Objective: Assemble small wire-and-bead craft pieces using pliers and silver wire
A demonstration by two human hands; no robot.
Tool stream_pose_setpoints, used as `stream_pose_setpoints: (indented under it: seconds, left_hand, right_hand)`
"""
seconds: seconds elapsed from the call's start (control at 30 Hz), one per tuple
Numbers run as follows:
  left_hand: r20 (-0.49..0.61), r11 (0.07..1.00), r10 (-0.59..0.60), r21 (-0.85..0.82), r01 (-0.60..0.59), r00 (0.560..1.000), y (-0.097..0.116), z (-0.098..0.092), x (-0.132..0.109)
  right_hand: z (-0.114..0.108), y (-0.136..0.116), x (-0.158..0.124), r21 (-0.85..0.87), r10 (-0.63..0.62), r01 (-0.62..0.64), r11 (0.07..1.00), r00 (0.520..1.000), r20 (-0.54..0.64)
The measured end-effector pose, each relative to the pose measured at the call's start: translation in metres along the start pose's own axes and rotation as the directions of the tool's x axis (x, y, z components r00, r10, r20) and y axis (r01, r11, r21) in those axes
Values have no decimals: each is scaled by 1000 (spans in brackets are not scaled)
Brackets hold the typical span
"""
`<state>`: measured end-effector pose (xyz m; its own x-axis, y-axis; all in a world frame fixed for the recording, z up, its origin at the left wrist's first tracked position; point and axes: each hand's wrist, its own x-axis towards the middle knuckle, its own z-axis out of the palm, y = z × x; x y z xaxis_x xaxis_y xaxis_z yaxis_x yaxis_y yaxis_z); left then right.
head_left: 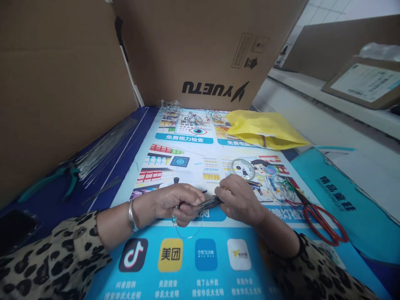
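My left hand [184,202] is closed, its thumb and fingers pinching a thin wire loop [190,237] with a few pale and turquoise beads [174,221] strung on it. The loop hangs below the fingers. My right hand [239,200] is closed around a dark metal tool [213,202], which looks like small pliers; its handles are hidden in the palm. The tip of the tool meets the wire at my left fingertips. Beyond the right hand lies a round clear dish [243,168], next to a tangle of thin coloured wire pieces [278,185].
Red-handled scissors [325,225] lie at the right by a teal bag [337,200]. A yellow pouch [265,129] is behind. At the left are teal-handled pliers [73,179] and straight wires [104,150]. Cardboard walls [193,46] enclose the back and left of the printed sheet [146,233].
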<state>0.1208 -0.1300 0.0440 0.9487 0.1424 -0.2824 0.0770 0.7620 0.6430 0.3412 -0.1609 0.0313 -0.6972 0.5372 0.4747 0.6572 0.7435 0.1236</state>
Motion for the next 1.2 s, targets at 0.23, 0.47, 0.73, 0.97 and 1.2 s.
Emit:
stream_pose_setpoints:
  seconds: [0.23,0.47,0.73,0.97,1.2]
  left_hand:
    - [-43,996,-66,57,69,997,1,2,-1]
    - [-120,991,-64,107,77,991,4,6,-3]
    - [-216,987,20,162,16,976,4,9,-6]
    - [-226,979,155,168,-118,962,0,9,-3]
    - [-266,931,311,278,-237,912,-3,6,2]
  right_hand:
    - [-1,-1,0,-30,-58,58,998,998,17]
    - [-2,0,0,-32,-58,58,998,998,4]
    - [-4,-4,3,-83,-4,5,997,1000,13]
    - [-4,-6,4,-70,65,-64,996,998,19]
    - [4,-8,1,-5,201,-201,980,975,100]
